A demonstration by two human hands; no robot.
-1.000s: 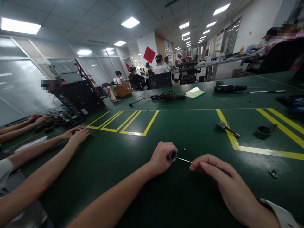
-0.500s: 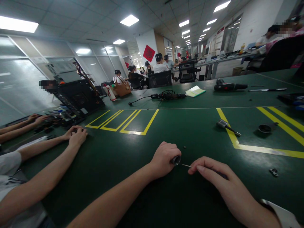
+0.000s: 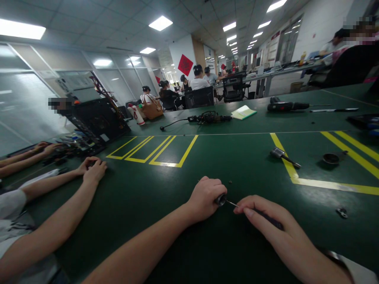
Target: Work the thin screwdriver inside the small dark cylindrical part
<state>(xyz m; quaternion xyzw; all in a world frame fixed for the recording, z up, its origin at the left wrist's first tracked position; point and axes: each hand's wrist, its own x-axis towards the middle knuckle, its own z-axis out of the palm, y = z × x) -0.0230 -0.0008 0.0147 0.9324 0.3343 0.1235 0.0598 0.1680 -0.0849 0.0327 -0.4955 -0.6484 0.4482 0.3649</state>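
My left hand (image 3: 205, 199) is closed around a dark cylindrical part (image 3: 221, 200), whose round open end faces right; the rest of it is hidden in my fist. In my right hand (image 3: 272, 221) lies a screwdriver (image 3: 268, 218) with a dark handle. Its thin metal shaft points left and reaches the mouth of the cylindrical part; how far the tip goes in I cannot tell. A tiny nut-like piece (image 3: 230, 182) rests on the green table (image 3: 154, 244) just beyond my hands. Off to the right lies a small metal piece (image 3: 342, 213).
Beyond my right hand are a metal cylinder with a shaft (image 3: 284, 157) and a dark round cup-like part (image 3: 331, 158). A power screwdriver (image 3: 287, 105), a notepad (image 3: 244, 113) and a cabled black assembly (image 3: 210, 117) lie farther back. A co-worker's hands (image 3: 93, 169) are at left.
Both hands stay in nearly the same place. The cylindrical part's open end has turned slightly, and the screwdriver's handle shows more under my right hand.
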